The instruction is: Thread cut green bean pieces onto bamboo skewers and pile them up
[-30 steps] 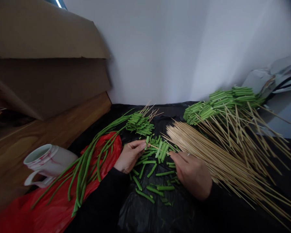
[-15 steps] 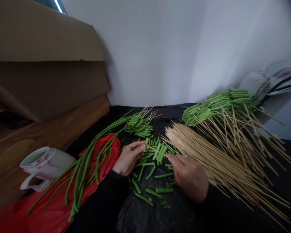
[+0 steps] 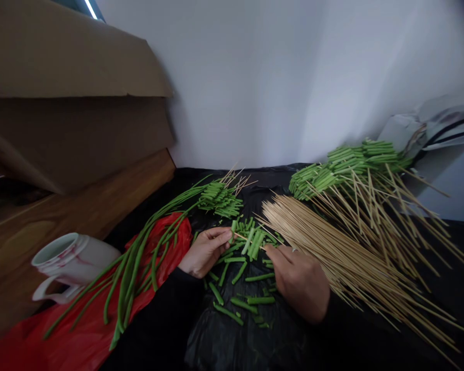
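Note:
My left hand [image 3: 206, 251] pinches a short cut piece of green bean [image 3: 234, 225] on the tip end of a thin wooden skewer [image 3: 240, 236]. Several bean pieces [image 3: 256, 243] sit side by side across the skewer, between my two hands. My right hand [image 3: 299, 278] is closed around the skewer's other end, its fingertips close to the threaded pieces. Loose cut bean pieces [image 3: 259, 277] lie scattered beneath and in front of my hands on black plastic sheeting [image 3: 216, 345].
Left are long whole beans [image 3: 129, 278] on a red plastic bag [image 3: 34, 335], a white mug [image 3: 77, 263] and a cardboard box [image 3: 77, 123]. Bare skewers [image 3: 344, 247] lie right. Finished bean skewers are stacked in a small pile [image 3: 218, 200] behind and a larger pile [image 3: 344, 167] at back right.
The view has shifted very slightly. Both hands keep the same hold on the bean piece and skewer, with little visible movement.

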`<state>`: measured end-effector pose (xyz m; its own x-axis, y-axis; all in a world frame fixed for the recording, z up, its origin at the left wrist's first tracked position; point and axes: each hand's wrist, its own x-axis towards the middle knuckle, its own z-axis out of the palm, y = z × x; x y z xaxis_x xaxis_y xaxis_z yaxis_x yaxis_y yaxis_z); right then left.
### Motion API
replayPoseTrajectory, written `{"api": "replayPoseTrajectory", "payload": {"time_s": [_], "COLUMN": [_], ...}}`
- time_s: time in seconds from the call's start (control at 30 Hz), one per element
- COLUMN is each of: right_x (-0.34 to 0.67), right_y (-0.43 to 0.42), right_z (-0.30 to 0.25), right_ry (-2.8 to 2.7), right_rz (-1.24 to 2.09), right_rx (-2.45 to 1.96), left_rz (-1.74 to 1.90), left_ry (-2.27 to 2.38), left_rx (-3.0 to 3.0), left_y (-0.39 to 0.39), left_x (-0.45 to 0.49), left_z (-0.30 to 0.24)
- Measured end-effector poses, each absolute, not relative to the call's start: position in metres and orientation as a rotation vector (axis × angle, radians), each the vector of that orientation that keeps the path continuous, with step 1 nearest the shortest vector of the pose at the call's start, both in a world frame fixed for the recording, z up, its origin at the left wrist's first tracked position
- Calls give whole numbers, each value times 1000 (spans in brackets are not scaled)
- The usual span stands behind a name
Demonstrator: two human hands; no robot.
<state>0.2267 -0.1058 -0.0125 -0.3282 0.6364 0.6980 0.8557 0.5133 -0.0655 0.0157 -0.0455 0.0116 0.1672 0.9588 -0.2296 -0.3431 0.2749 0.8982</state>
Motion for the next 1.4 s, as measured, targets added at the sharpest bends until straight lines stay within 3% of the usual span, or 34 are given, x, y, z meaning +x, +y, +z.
{"api": "replayPoseTrajectory", "payload": {"time_s": [0.87, 1.03, 1.27, 1.4], "right_x": [220, 229, 242, 240], "right_y": [-104, -100, -93, -94], "right_z": [-12, -9, -10, -10], "right_ry": [-2069, -2069, -2031, -2023], "right_rz": [-402, -399, -454, -443], "right_rx": [-1185, -1239, -1298, -1296], "left_rz": [996, 977, 588, 428], "left_ry": [981, 1105, 1249, 1274], "left_rx": [1004, 1281, 2121, 2296], "left_y": [-50, -49, -44, -44], "left_x": [27, 18, 1, 1], "left_z": [3, 12, 13, 11]}}
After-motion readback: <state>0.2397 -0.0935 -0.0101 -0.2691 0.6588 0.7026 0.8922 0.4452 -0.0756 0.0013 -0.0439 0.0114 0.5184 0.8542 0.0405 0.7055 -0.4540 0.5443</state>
